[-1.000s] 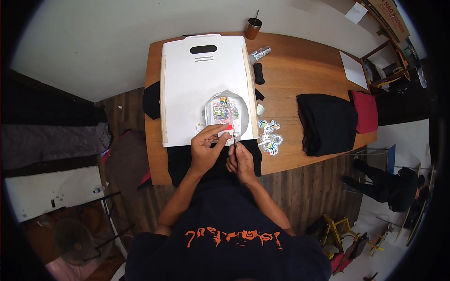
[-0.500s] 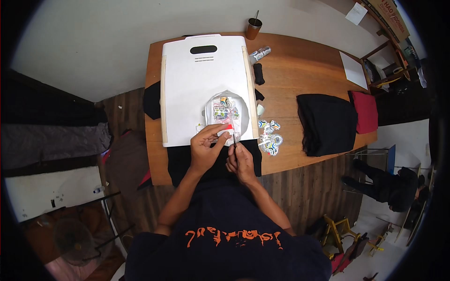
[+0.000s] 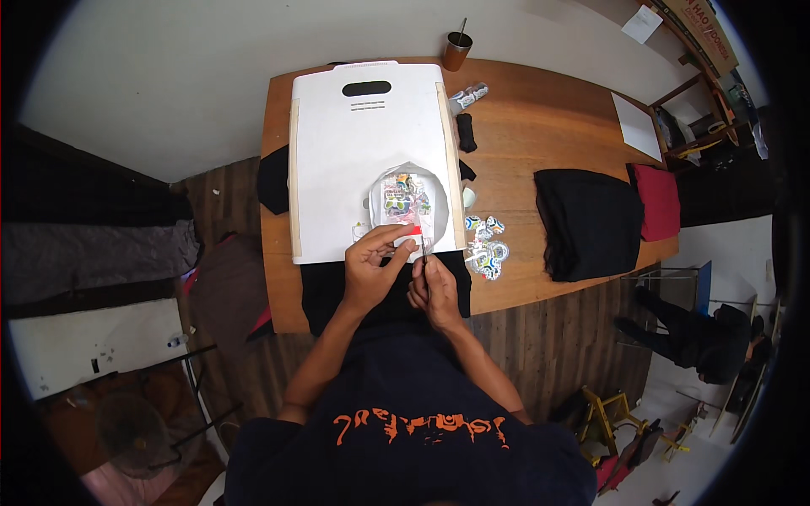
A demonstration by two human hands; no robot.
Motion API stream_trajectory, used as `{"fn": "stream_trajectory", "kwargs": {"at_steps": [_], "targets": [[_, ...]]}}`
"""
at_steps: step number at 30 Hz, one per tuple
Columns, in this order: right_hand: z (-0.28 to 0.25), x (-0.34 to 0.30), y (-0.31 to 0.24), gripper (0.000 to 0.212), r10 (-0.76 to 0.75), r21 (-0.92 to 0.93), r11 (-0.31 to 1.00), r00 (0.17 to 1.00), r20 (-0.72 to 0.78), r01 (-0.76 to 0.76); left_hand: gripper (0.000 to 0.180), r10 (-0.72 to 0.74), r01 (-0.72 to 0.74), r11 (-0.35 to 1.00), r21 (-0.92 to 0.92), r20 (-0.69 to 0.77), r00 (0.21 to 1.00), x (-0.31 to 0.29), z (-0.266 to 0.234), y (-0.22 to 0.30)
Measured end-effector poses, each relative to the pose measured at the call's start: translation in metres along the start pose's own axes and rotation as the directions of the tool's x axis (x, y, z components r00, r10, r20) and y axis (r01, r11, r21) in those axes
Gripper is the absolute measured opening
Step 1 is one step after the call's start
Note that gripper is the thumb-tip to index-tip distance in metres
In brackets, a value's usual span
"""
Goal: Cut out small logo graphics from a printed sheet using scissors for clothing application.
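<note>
My left hand (image 3: 374, 268) pinches a small red and white sticker piece (image 3: 411, 232) at the near edge of a white board (image 3: 364, 143). My right hand (image 3: 435, 291) is closed around a thin dark tool (image 3: 424, 250), its tip right beside the sticker piece. Just beyond my fingers lies a clear round film (image 3: 407, 198) with several colourful stickers on it. Black cloth (image 3: 337, 287) sticks out from under the board toward me.
The wooden table (image 3: 540, 126) also carries loose stickers (image 3: 484, 247) right of my hands, a folded black garment (image 3: 587, 221), a red cloth (image 3: 660, 201), a white sheet (image 3: 638, 125), a brown cup (image 3: 456, 51) and a small dark item (image 3: 466, 131).
</note>
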State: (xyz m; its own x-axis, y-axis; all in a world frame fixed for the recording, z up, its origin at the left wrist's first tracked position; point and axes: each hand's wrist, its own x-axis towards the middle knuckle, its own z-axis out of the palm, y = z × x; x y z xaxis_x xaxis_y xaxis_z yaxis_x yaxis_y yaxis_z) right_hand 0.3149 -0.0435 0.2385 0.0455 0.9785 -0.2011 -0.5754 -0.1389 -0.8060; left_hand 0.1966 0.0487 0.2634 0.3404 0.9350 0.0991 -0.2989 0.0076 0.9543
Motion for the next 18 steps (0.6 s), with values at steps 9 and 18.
{"fn": "stream_trajectory", "kwargs": {"at_steps": [9, 18], "targets": [[0.0004, 0.0, 0.0002, 0.038, 0.002, 0.022, 1.0, 1.0, -0.002, -0.002, 0.026, -0.002, 0.002, 1.0, 0.001, -0.004, 1.0, -0.0005, 0.0004, 0.0003], [0.0049, 0.0001, -0.0052, 0.035, -0.005, 0.035, 0.999, 1.0, -0.028, 0.005, 0.026, -0.035, 0.035, 0.999, -0.006, 0.004, 0.999, -0.006, 0.003, 0.0014]]}}
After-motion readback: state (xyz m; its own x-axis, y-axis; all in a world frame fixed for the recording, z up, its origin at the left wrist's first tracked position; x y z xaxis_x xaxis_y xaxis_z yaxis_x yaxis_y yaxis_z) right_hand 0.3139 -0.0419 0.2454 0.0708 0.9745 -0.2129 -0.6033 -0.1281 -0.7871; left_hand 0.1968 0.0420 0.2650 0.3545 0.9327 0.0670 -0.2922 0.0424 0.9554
